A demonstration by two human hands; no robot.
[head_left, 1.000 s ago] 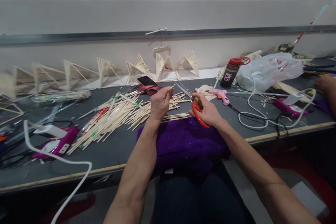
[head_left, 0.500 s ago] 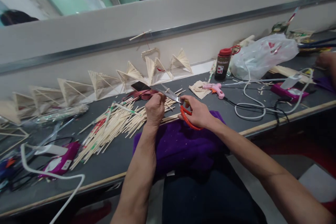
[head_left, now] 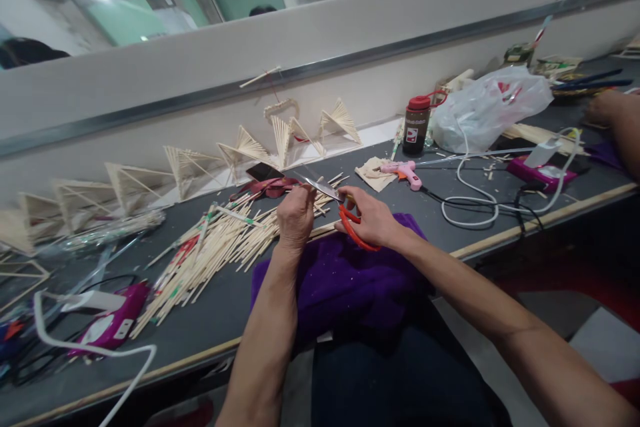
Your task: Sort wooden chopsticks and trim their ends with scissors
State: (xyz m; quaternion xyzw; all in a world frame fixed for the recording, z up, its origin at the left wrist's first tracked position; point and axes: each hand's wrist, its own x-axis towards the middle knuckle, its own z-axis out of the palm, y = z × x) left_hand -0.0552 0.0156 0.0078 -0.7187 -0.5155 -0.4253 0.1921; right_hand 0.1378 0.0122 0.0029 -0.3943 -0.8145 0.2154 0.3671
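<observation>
My right hand point(head_left: 369, 215) grips a pair of scissors point(head_left: 358, 232) by its red handles, the metal blades pointing left and away from me. Close beside the blades, my left hand point(head_left: 296, 217) is closed with its fingers pinched together; whatever lies in them is hidden. Both hands are above a purple cloth point(head_left: 345, 280) that hangs over the table edge onto the lap. A spread pile of thin wooden sticks point(head_left: 215, 257) lies to the left of and behind my left hand, some with green or red marks.
A pink glue gun point(head_left: 403, 172) rests by a crumpled cloth, near a red-capped bottle point(head_left: 417, 125) and a plastic bag point(head_left: 493, 107). Fan-shaped stick models point(head_left: 183, 170) line the wall. Magenta power strips point(head_left: 113, 320) with white cables lie on both sides. Another person's hand point(head_left: 607, 110) is at far right.
The view has shifted slightly. My hands and the scissors stay close together in nearly the same place. The other person's hand shows more at the right edge.
</observation>
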